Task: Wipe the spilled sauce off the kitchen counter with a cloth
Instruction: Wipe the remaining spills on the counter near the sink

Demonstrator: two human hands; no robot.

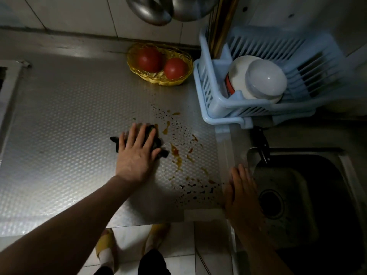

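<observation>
Brown-orange sauce (175, 153) lies in streaks and drops across the right part of the embossed steel counter (65, 120), from below the basket down to the front edge. A small dark cloth (158, 144) sits at the left margin of the spill. My left hand (137, 151) presses flat on the cloth with straight, spread fingers, and covers most of it. My right hand (241, 193) rests flat with straight fingers on the counter's right edge beside the sink, just right of the lowest drops.
A yellow wicker basket (153, 80) with two tomatoes stands at the back. A blue dish rack (216, 108) holding white bowls sits at the right. The steel sink (297, 195) with a dark tap lies beyond the right edge. A stove edge (8, 80) shows far left.
</observation>
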